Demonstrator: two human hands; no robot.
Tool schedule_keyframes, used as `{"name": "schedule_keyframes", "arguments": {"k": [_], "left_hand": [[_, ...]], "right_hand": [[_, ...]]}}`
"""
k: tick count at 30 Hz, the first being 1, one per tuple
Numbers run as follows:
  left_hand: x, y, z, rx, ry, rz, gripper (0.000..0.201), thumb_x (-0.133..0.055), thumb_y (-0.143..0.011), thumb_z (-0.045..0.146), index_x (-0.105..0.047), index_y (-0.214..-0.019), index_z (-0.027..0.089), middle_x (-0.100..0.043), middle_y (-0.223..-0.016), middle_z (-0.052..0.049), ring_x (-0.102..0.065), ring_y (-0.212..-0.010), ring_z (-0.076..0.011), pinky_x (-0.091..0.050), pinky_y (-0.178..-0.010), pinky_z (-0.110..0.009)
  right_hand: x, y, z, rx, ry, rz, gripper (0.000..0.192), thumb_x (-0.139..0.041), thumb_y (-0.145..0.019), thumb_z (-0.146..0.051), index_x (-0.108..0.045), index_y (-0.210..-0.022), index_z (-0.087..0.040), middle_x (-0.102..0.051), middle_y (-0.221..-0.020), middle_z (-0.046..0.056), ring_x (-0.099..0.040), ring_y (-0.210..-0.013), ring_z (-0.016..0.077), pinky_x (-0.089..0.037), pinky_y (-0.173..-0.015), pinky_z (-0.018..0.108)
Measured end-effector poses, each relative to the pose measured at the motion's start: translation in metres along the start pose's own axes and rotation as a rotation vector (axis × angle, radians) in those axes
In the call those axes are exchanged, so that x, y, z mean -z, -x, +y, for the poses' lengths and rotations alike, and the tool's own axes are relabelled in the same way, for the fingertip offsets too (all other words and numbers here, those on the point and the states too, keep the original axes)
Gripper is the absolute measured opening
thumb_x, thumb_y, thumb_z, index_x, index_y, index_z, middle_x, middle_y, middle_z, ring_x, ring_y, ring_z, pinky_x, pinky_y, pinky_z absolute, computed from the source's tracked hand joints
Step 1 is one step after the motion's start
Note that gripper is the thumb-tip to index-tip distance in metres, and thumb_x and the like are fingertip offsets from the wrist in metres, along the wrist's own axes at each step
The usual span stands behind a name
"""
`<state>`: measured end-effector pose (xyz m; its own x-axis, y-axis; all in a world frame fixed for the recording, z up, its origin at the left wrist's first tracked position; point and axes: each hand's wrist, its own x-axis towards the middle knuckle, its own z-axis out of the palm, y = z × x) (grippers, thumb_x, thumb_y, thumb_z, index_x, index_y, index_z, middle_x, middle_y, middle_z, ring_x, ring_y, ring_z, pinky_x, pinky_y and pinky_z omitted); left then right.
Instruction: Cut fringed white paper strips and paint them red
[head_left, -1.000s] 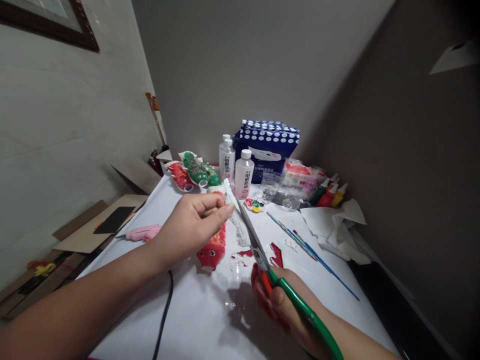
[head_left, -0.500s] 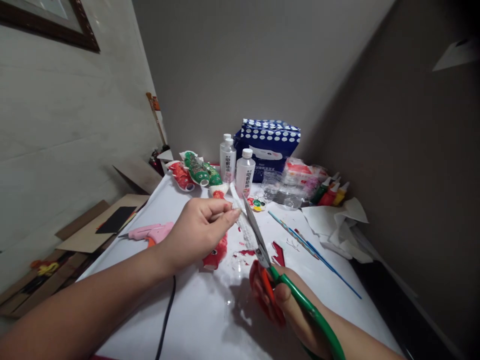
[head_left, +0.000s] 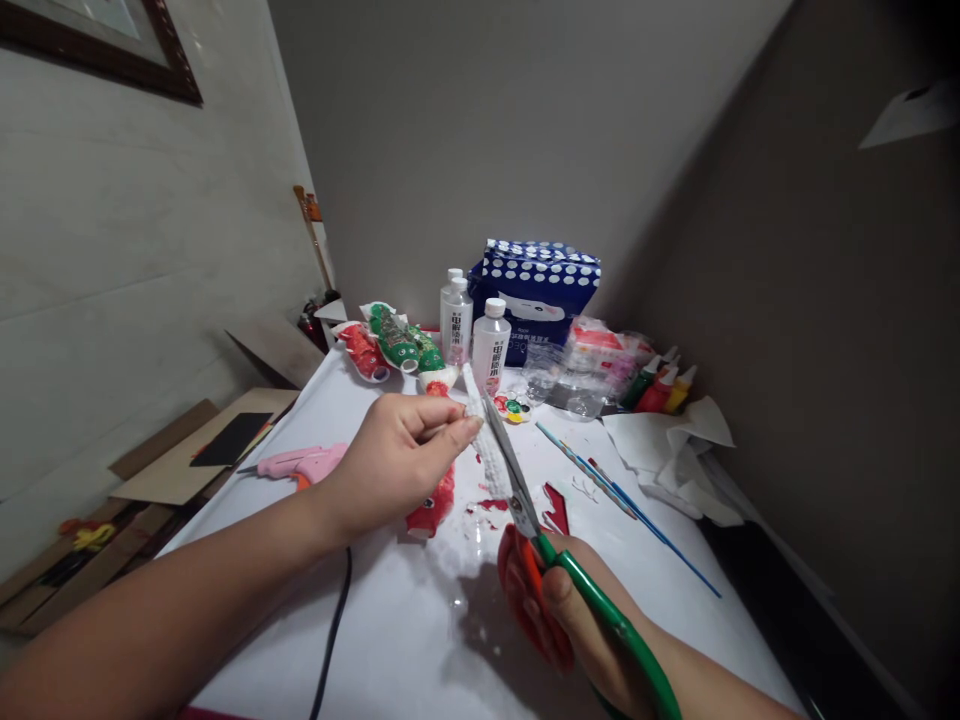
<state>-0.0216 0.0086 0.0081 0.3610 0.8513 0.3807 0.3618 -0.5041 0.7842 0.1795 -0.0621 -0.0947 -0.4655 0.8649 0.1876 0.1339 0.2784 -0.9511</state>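
Nearest us, our right hand (head_left: 559, 610) grips the green-and-red scissors (head_left: 525, 520), blades laid against a clear plastic strip (head_left: 486, 440). Just beyond, our left hand (head_left: 390, 462) pinches that strip between thumb and fingertips, beside the blades; we judge a slip could nick those fingertips or run the cut crooked. Farther off stand white bottles (head_left: 489, 345).

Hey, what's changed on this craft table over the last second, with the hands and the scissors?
The left hand shifted slightly right and down with its pale plastic strip, and the pink glue gun beside it came further into view. The right hand kept the green-handled scissors, whose blades stayed at the strip. The red painted fish, bottles and paintbrushes stayed put.
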Motion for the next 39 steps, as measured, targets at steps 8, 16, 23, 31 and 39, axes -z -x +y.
{"name": "schedule_keyframes", "arguments": {"k": [8, 16, 23, 31, 39], "left_hand": [[0.002, 0.003, 0.002, 0.107, 0.202, -0.02, 0.035, -0.052, -0.086, 0.024, -0.036, -0.055, 0.018, -0.03, -0.05, 0.008, -0.026, -0.047, -0.0064, -0.022, -0.044, -0.022], [0.0, -0.001, 0.003, 0.125, 0.116, 0.0, 0.032, -0.05, -0.089, 0.029, -0.039, -0.061, 0.018, -0.032, -0.052, 0.008, -0.026, -0.047, -0.006, -0.022, -0.044, -0.02], [-0.007, 0.003, 0.002, 0.153, 0.072, -0.082, 0.03, -0.047, -0.09, 0.033, -0.039, -0.063, 0.02, -0.035, -0.053, 0.007, -0.034, -0.048, -0.008, -0.028, -0.046, -0.02], [-0.007, 0.004, 0.006, 0.162, 0.058, -0.08, 0.029, -0.046, -0.089, 0.033, -0.038, -0.064, 0.02, -0.035, -0.054, 0.007, -0.034, -0.049, -0.0083, -0.028, -0.046, -0.021], [-0.006, 0.005, 0.008, 0.166, 0.047, -0.078, 0.031, -0.046, -0.089, 0.032, -0.036, -0.063, 0.02, -0.031, -0.055, 0.008, -0.03, -0.05, -0.0077, -0.025, -0.047, -0.02]], "right_hand": [[-0.005, -0.005, -0.017, -0.076, -0.119, -0.031, 0.061, -0.036, -0.083, -0.079, -0.044, -0.068, -0.02, -0.04, -0.051, -0.004, -0.034, -0.045, 0.0101, -0.023, -0.042, 0.025], [0.001, -0.009, -0.016, -0.086, 0.007, -0.047, 0.067, -0.029, -0.081, -0.082, -0.047, -0.078, -0.018, -0.044, -0.066, -0.001, -0.037, -0.058, 0.0118, -0.032, -0.051, 0.024], [0.006, -0.012, -0.026, -0.098, 0.088, -0.054, 0.08, -0.017, -0.075, -0.088, -0.051, -0.084, -0.017, -0.049, -0.075, 0.003, -0.041, -0.064, 0.0157, -0.039, -0.058, 0.028], [-0.001, -0.01, -0.029, -0.218, -0.099, 0.021, 0.076, -0.032, -0.069, -0.092, -0.05, -0.071, -0.018, -0.043, -0.06, 0.0, -0.036, -0.053, 0.013, -0.031, -0.049, 0.027], [-0.003, -0.011, -0.032, -0.296, -0.172, 0.02, 0.076, -0.039, -0.059, -0.095, -0.048, -0.063, -0.019, -0.042, -0.05, -0.002, -0.036, -0.043, 0.0105, -0.027, -0.042, 0.025]]}}
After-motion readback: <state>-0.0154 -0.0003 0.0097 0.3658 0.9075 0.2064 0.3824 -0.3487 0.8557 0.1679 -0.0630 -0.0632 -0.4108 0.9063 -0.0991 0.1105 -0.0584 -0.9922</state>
